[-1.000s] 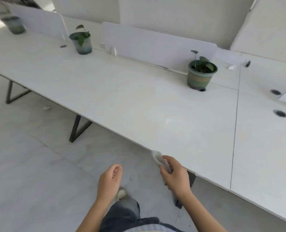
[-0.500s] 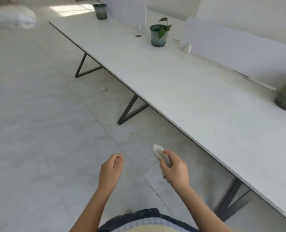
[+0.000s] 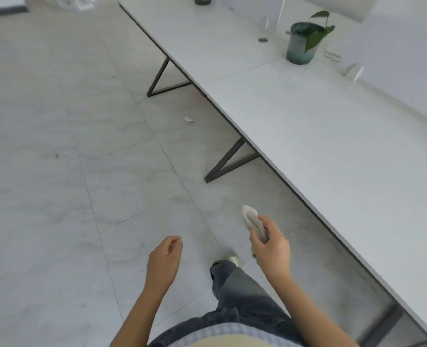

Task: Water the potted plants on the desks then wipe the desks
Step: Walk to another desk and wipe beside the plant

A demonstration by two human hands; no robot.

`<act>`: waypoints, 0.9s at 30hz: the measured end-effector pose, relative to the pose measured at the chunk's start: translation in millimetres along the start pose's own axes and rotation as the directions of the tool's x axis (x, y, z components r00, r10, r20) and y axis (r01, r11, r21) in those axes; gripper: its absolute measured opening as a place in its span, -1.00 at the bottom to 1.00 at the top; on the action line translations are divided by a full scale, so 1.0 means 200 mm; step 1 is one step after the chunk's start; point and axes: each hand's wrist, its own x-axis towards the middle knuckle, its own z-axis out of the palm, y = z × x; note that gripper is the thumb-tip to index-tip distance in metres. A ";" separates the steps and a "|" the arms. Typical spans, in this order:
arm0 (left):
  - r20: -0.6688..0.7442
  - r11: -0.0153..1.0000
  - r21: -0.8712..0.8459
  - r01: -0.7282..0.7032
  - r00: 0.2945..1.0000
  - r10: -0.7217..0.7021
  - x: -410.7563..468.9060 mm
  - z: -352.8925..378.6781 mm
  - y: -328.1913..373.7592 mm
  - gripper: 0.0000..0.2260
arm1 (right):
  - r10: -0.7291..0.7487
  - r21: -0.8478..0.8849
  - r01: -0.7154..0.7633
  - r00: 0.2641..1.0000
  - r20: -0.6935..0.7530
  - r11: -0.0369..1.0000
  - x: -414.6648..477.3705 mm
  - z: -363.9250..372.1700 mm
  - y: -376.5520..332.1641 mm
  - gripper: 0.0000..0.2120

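Right hand (image 3: 270, 249) grips cloth (image 3: 252, 220) left of desk edge (image 3: 277, 176); left hand (image 3: 165, 259) loosely curled, empty.

I see a long white desk (image 3: 320, 136) carrying a potted plant (image 3: 303, 42) beside a divider (image 3: 405, 53). A paper scrap (image 3: 188, 119) lies on the tiled floor (image 3: 57, 146).

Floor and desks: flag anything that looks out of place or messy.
A small crumpled scrap of white paper lies on the floor near the desk legs, which looks like litter. A thin cord lies loose beside the potted plant. Nothing looks spilled or knocked over.
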 end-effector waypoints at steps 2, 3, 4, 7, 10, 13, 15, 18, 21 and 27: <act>-0.015 1.000 0.008 0.015 1.000 -0.015 0.12 0.01 0.06 -0.77 | -0.001 0.010 0.001 1.000 0.021 1.000 0.16 0.03 -0.06 -0.69; -0.024 1.000 0.011 0.026 0.999 -0.026 0.19 0.02 0.10 -0.77 | -0.007 0.011 0.007 0.999 0.039 1.000 0.25 0.04 -0.10 -0.69; -0.032 0.999 0.013 0.034 0.999 -0.034 0.25 0.03 0.14 -0.78 | -0.021 0.010 0.021 0.998 0.058 1.000 0.33 0.05 -0.13 -0.69; -0.046 0.999 0.014 0.037 0.998 -0.037 0.44 0.06 0.28 -0.79 | -0.096 -0.016 0.098 0.991 0.098 0.995 0.59 0.07 -0.25 -0.69; -0.044 1.000 0.013 0.014 0.999 -0.014 0.63 0.12 0.41 -0.78 | -0.126 -0.037 0.133 0.983 0.136 0.990 0.80 0.10 -0.34 -0.69; -0.028 1.000 0.016 0.026 0.999 -0.025 0.74 0.14 0.47 -0.78 | -0.140 -0.085 0.161 0.968 0.210 0.983 0.93 0.16 -0.38 -0.67; -0.057 0.997 -0.022 0.074 0.996 -0.075 0.81 0.12 0.47 -0.80 | -0.151 -0.123 0.191 0.949 0.276 0.974 1.00 0.21 -0.41 -0.67; -0.106 0.984 -0.095 0.149 0.982 -0.159 0.96 0.07 0.45 -0.88 | -0.158 -0.143 0.216 0.930 0.332 0.966 1.15 0.30 -0.48 -0.67; -0.115 0.977 -0.120 0.173 0.976 -0.187 1.17 0.01 0.45 -0.91 | -0.182 -0.177 0.255 0.920 0.348 0.951 1.31 0.42 -0.57 -0.66; -0.056 0.995 -0.090 0.033 0.998 -0.038 1.84 -0.19 0.62 -0.90 | -0.174 -0.271 0.259 0.938 0.299 0.927 1.63 0.71 -0.80 -0.64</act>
